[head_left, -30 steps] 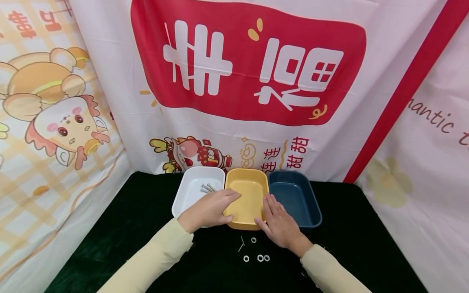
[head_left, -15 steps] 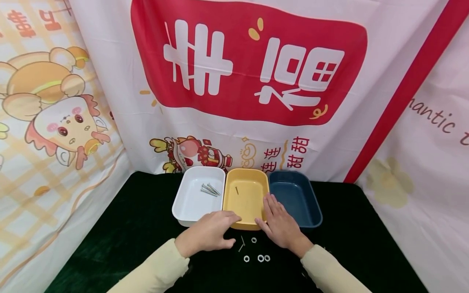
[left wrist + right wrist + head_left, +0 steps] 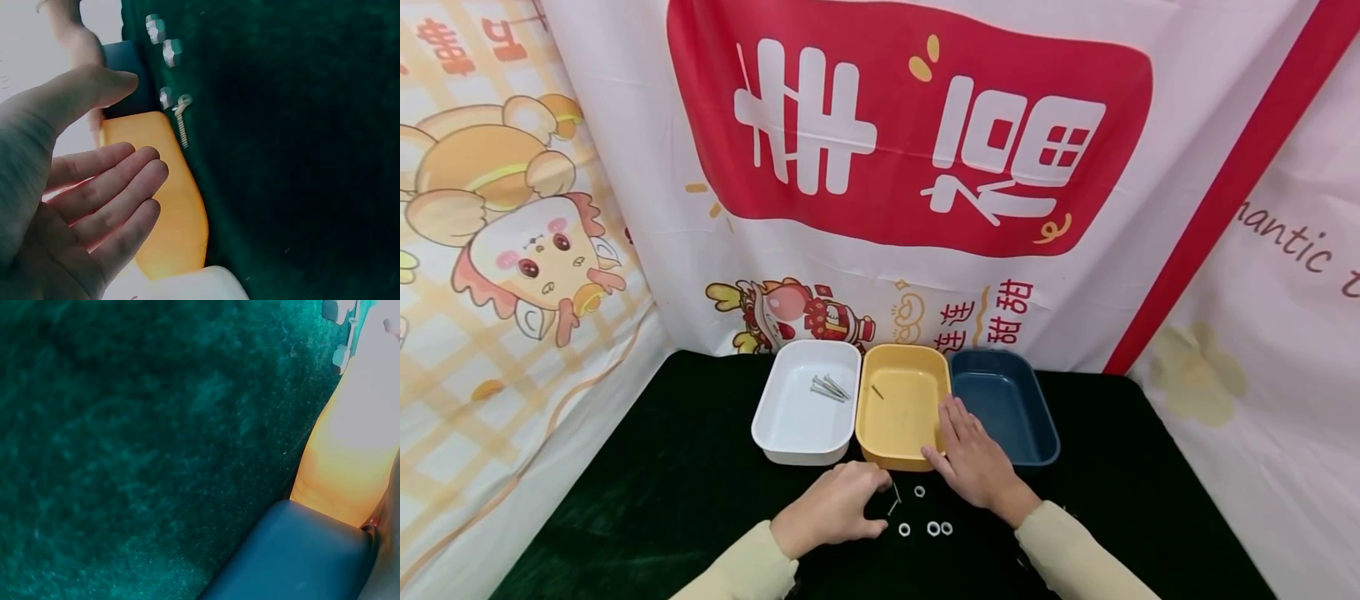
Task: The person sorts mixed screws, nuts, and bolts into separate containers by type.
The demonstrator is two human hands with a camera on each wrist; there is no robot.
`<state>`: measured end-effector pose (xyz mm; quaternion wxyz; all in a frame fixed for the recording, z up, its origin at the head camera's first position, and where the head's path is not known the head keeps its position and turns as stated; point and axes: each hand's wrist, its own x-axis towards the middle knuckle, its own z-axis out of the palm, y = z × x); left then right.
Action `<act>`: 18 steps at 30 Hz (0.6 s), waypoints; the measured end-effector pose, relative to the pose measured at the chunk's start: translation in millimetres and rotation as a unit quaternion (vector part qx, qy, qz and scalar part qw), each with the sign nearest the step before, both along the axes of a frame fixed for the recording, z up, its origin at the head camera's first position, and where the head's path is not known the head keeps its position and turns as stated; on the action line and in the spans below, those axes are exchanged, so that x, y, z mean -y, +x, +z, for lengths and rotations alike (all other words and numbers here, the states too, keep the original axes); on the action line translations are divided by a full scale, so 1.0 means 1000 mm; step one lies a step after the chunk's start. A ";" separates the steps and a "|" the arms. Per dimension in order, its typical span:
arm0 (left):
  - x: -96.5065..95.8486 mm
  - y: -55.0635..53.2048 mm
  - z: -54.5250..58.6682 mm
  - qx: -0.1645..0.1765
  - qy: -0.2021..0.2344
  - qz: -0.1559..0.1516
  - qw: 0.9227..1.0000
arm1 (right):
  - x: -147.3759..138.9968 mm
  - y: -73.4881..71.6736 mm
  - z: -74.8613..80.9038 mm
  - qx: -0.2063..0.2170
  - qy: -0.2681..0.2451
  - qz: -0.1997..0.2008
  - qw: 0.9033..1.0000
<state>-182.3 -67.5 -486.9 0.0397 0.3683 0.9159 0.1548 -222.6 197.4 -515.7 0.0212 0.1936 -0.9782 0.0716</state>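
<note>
My left hand (image 3: 835, 507) hovers over the dark green cloth, just left of two small screws (image 3: 897, 502). Its thumb and fingers are spread apart with nothing between them, as the left wrist view also shows. Around the screws lie several hex nuts (image 3: 933, 528). My right hand (image 3: 973, 454) rests, fingers straight, on the right rim of the yellow tray (image 3: 895, 455). A single small screw (image 3: 877, 392) lies inside that tray. In the right wrist view the yellow tray (image 3: 344, 469) is overexposed and the hand hardly shows.
Left of the yellow tray stands a white tray (image 3: 786, 429) holding several long screws (image 3: 830, 388). A dark blue tray (image 3: 1000, 392) adjoins it on the right, partly behind my right hand. A printed fabric backdrop (image 3: 910, 275) hangs right behind the trays.
My left hand has drawn back from above the yellow tray to the screws on the cloth. A small screw came into view in that tray and has since turned slightly. The right hand stays put.
</note>
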 end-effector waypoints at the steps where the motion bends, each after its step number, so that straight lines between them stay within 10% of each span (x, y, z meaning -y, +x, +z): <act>1: -0.001 0.000 -0.002 0.004 0.001 0.003 1.000 | 0.000 0.000 0.000 0.000 0.000 0.000 1.000; 18: -0.016 -0.014 -0.032 0.039 0.021 0.024 0.999 | 0.000 -0.001 -0.001 0.002 0.000 -0.005 1.000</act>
